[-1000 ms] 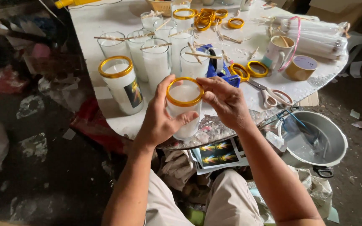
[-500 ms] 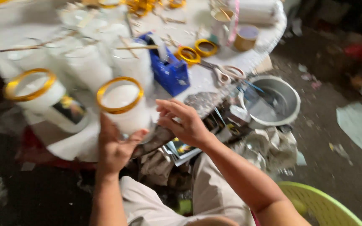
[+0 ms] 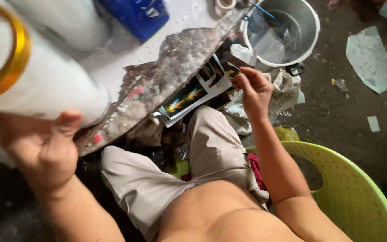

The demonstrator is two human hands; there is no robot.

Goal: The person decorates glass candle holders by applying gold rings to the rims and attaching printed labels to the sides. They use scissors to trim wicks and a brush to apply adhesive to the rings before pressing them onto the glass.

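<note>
My left hand (image 3: 39, 145) grips a white candle glass (image 3: 45, 80) with a gold band around its rim, tilted over the table's near edge at the left. My right hand (image 3: 254, 89) is lowered below the table edge, its fingers pinching the corner of a stack of glossy picture labels (image 3: 193, 92) that lie under the wax-spattered table edge (image 3: 166, 67). I sit on a green plastic chair (image 3: 350, 188), my legs in beige trousers.
A blue box (image 3: 142, 15) and another white candle glass (image 3: 68, 18) stand on the table. A metal pot (image 3: 292, 27) sits on the floor at the right, with crumpled plastic beside it. Paper scraps (image 3: 372, 51) litter the dark floor.
My view has swung down and closer. My right hand left the candle glass and dropped to the picture labels under the table. My left hand still holds the glass.
</note>
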